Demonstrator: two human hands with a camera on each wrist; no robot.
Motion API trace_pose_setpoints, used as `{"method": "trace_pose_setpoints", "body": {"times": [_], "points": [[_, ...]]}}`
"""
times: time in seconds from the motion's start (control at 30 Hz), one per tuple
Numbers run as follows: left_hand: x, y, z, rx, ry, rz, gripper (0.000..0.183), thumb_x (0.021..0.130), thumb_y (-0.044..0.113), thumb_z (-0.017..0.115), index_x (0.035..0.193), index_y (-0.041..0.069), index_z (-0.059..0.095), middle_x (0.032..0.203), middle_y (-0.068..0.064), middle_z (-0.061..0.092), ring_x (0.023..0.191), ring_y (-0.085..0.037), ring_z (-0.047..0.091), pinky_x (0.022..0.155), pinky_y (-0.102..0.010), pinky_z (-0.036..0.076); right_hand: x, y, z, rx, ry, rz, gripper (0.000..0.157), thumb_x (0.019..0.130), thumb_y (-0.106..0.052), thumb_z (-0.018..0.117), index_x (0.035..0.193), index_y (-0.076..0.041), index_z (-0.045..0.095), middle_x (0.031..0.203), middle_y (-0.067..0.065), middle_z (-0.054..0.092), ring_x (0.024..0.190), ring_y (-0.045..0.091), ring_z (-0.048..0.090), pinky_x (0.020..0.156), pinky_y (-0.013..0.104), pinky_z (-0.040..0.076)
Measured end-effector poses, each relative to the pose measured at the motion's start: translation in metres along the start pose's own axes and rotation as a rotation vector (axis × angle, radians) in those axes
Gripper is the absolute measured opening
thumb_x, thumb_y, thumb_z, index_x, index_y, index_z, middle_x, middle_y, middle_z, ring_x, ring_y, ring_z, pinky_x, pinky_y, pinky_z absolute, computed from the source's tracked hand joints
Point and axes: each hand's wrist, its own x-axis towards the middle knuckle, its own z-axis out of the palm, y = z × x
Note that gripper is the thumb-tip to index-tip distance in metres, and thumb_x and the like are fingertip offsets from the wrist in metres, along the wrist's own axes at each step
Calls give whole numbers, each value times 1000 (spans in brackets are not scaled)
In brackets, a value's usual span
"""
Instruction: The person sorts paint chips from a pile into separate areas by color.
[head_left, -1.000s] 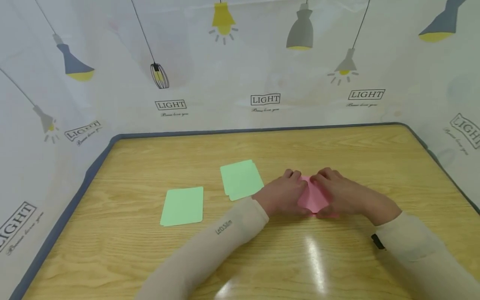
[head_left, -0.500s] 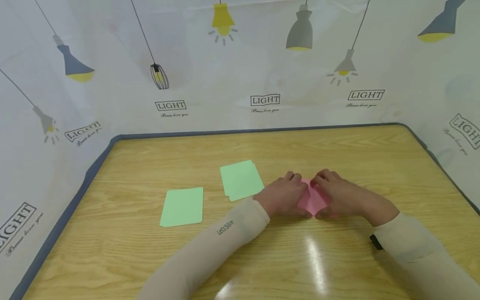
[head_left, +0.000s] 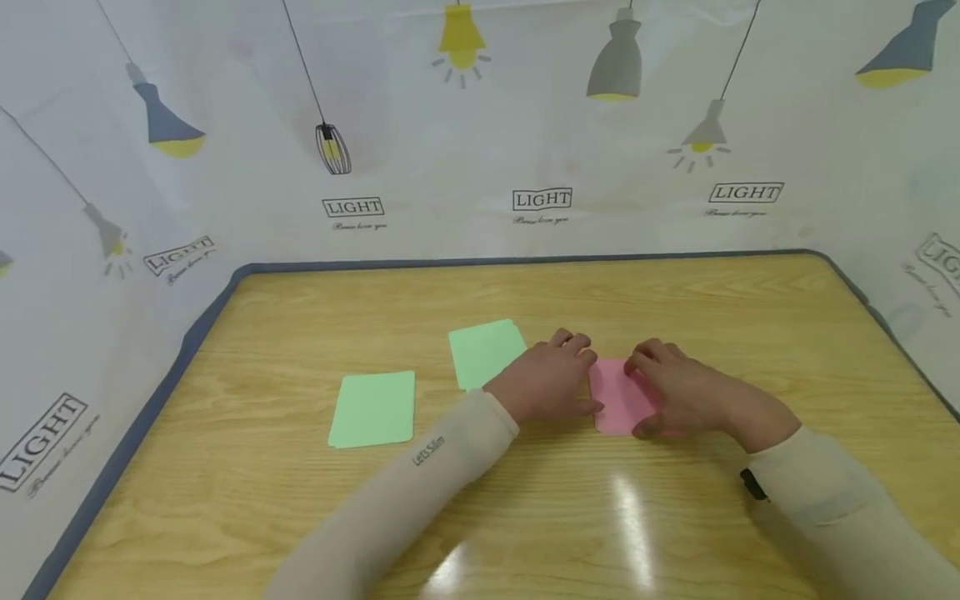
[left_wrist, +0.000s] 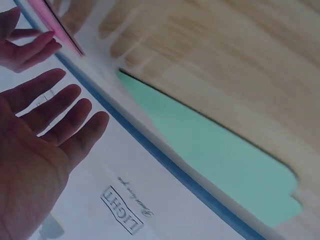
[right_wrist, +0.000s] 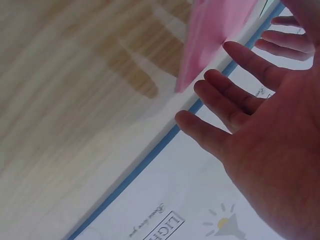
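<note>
Pink square paper [head_left: 617, 400] lies flat on the table, its right part hidden under my right hand [head_left: 693, 392]. In the right wrist view, the right hand [right_wrist: 270, 115] has loosely bent, spread fingers, and one fingertip meets the pink paper [right_wrist: 212, 40]. My left hand [head_left: 543, 375] is at the paper's left edge, thumb and fingertips close to it; contact is hard to tell. In the left wrist view that hand [left_wrist: 40, 135] has its fingers extended with nothing between them. Green square paper [head_left: 483, 350] lies just left of the left hand, partly covered by it.
Another green square stack [head_left: 372, 408] lies farther left on the wood-grain table [head_left: 247, 500]. A white curtain [head_left: 420, 167] printed with lamps surrounds the table's back and sides, along a blue-grey edge [head_left: 360, 265].
The pink paper was bowed up between both hands and now lies flat. My left hand has moved left, off it, while the right hand has stayed. The head view has shifted slightly.
</note>
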Motion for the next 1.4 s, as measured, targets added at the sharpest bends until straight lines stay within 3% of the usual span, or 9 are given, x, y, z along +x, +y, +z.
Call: {"method": "trace_pose_setpoints", "body": {"times": [0.3, 0.6, 0.93, 1.4], "points": [[-22, -40, 3, -42, 15, -79, 66, 93, 56, 58, 138, 8, 52, 141, -6, 45, 129, -23, 39, 102, -31, 40, 31, -22, 2, -107, 57, -57, 65, 81, -38, 79, 124, 5, 55, 123, 16, 49, 111, 35, 49, 90, 52, 46], [-54, -81, 9, -152, 17, -200, 72, 91, 53, 63, 142, 5, 47, 143, -11, 40, 131, -27, 37, 103, -37, 40, 74, -51, 4, -140, 28, -110, 63, 81, -35, 79, 123, 4, 54, 116, 14, 49, 105, 32, 50, 87, 49, 47], [-68, -91, 14, -130, -63, -309, 94, 82, 67, 65, 145, 2, 41, 145, -20, 36, 135, -36, 32, 105, -40, 39, 108, -71, 10, -156, -36, -106, 75, 82, -33, 80, 136, 7, 46, 136, 22, 43, 122, 38, 44, 98, 51, 43], [-75, -101, 15, -158, -104, -293, 91, 84, 62, 66, 146, 1, 39, 142, -18, 35, 130, -33, 31, 103, -37, 40, 138, -78, 14, -109, -147, -110, 80, 84, -32, 77, 145, 4, 38, 149, 23, 31, 135, 41, 33, 106, 50, 35]]}}
